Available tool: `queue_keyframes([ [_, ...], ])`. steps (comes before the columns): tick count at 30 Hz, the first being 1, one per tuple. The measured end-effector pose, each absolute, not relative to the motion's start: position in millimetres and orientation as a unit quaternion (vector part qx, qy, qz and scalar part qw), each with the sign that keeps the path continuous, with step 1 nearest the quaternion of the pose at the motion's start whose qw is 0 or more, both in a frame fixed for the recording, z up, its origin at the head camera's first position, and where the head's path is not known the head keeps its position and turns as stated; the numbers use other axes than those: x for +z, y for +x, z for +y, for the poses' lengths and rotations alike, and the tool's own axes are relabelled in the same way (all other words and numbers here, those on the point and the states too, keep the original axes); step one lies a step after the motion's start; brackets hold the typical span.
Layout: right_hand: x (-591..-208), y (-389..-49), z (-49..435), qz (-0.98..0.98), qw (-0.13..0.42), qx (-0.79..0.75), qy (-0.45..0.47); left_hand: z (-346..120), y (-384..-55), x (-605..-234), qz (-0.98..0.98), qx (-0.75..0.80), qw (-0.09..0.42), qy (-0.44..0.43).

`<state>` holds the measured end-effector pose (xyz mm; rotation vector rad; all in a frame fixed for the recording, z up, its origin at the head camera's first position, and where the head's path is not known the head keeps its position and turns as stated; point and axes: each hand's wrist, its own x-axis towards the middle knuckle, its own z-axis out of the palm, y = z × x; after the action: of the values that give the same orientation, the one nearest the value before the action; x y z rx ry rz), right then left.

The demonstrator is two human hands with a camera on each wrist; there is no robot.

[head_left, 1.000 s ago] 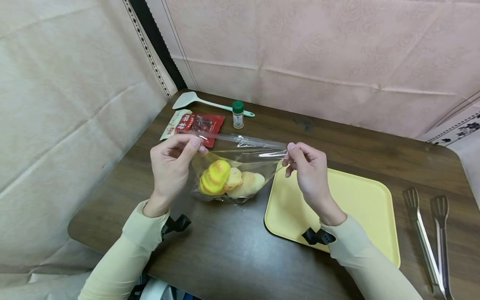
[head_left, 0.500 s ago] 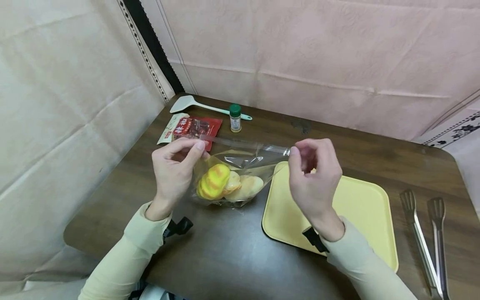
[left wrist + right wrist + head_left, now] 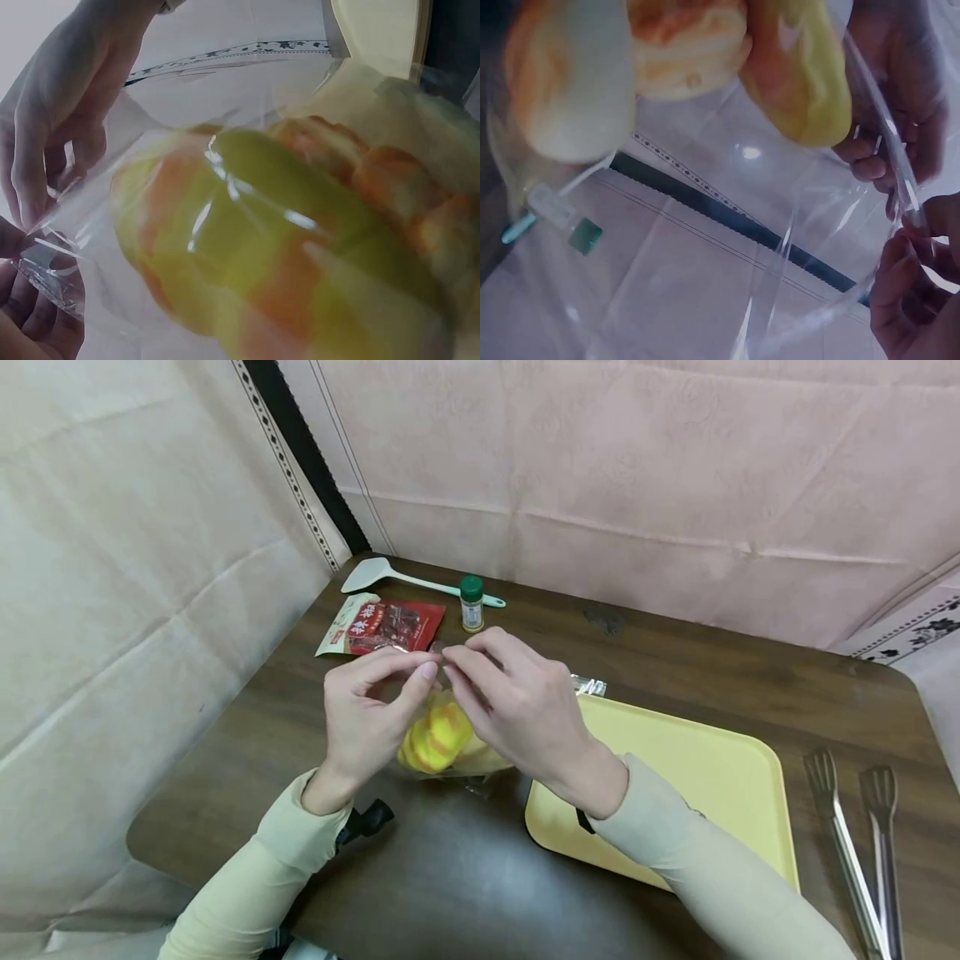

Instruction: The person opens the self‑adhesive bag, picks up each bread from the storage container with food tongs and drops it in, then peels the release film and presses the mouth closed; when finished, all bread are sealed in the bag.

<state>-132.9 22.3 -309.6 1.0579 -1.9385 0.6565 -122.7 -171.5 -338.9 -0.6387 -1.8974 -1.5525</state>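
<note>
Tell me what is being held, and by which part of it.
The clear, thin plastic bag is pinched at its top edge, near one corner, by the left grip and the right grip, close together.

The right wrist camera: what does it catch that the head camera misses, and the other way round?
Only the right wrist view clearly shows the orange-browned bun and the pale roll's rounded end; the right hand seems to block them in the head view.

Only the head view shows the red packet, yellow tray, slotted metal utensils and spatula blade.

Both show the yellow bread, clear bag, green-lidded jar, spatula handle and both hands.
</note>
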Motion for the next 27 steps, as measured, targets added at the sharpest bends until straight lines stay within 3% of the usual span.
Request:
queue_keyframes([
  [15,-297,-132,24,-0.767,0.491,-0.01,0.413,-170,-127,-322,-0.79,-0.414,0.333,-0.306],
  [20,-299,-138,28,-0.774,0.474,0.042,0.418,-166,-129,-319,-0.789,-0.409,0.325,-0.323],
  [27,-303,-145,37,-0.786,0.395,0.243,0.409,-159,-131,-317,-0.779,-0.444,0.305,-0.321],
])
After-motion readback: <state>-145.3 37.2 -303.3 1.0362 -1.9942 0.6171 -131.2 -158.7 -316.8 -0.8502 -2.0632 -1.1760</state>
